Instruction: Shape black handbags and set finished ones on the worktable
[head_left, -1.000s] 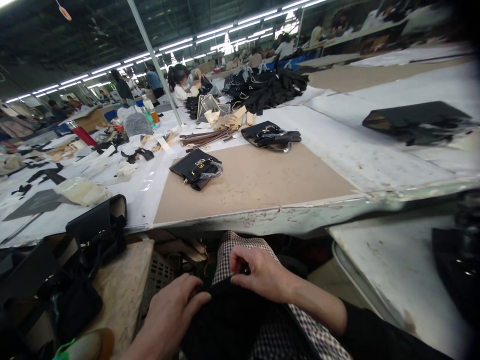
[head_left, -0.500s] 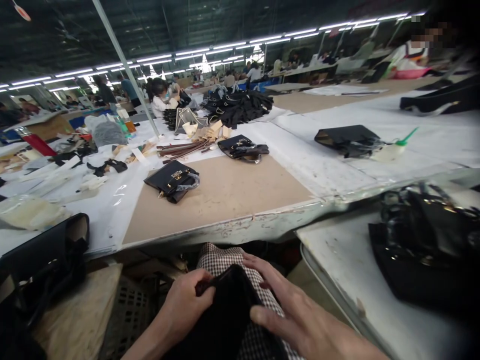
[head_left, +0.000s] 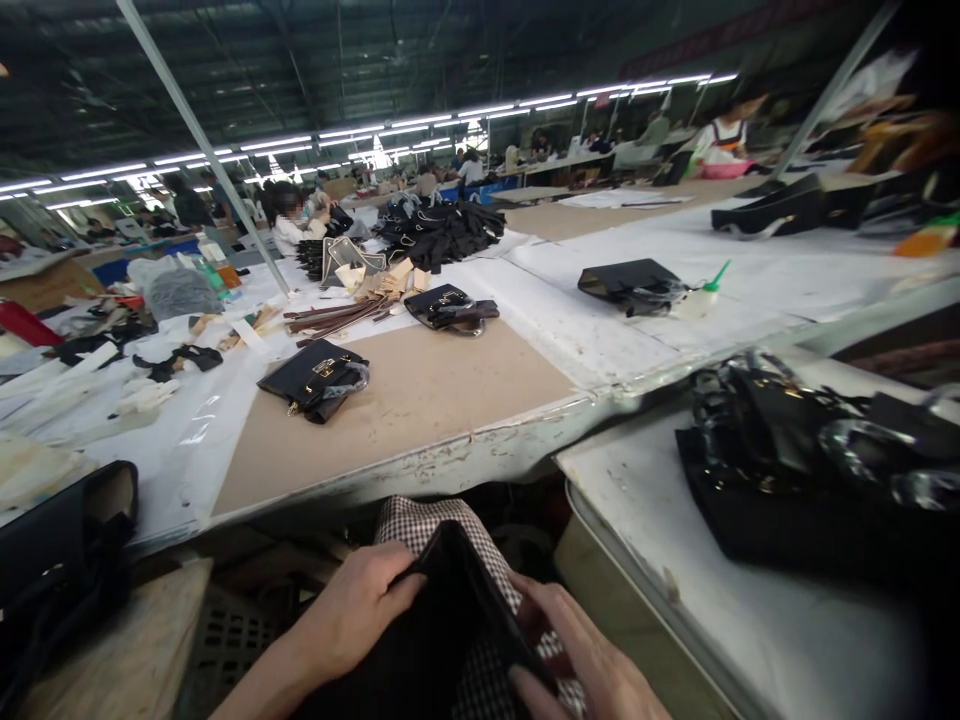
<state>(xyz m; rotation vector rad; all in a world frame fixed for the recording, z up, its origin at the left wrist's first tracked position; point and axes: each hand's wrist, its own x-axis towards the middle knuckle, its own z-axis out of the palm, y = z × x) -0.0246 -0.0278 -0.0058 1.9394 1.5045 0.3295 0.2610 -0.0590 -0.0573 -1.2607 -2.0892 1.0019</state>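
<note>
A black bag (head_left: 427, 640) lies open across the lap, its mouth edge rising to a peaked corner. My left hand (head_left: 360, 605) pinches the left edge of the bag between thumb and fingers. On the opposite edge, my right hand (head_left: 577, 650) has its fingers along the outside and its thumb over the inner side, gripping that wall. Beneath the bag is brown-and-white checked cloth (head_left: 431, 515) over the lap. The bag's lower part is dark and cut off by the bottom of the view.
Two black handbags (head_left: 319, 380) (head_left: 450, 308) lie on a tan sheet (head_left: 405, 400) on the worktable ahead. Another handbag (head_left: 634, 285) lies beside a green-tipped glue bottle (head_left: 712, 290). More bags crowd the side table (head_left: 637, 500) at right; another (head_left: 67, 530) stands left.
The view has swung to the right, so the tabletop things sit further left. My right hand has moved lower along the bag's edge and closed on it; the bag's mouth looks wider.
</note>
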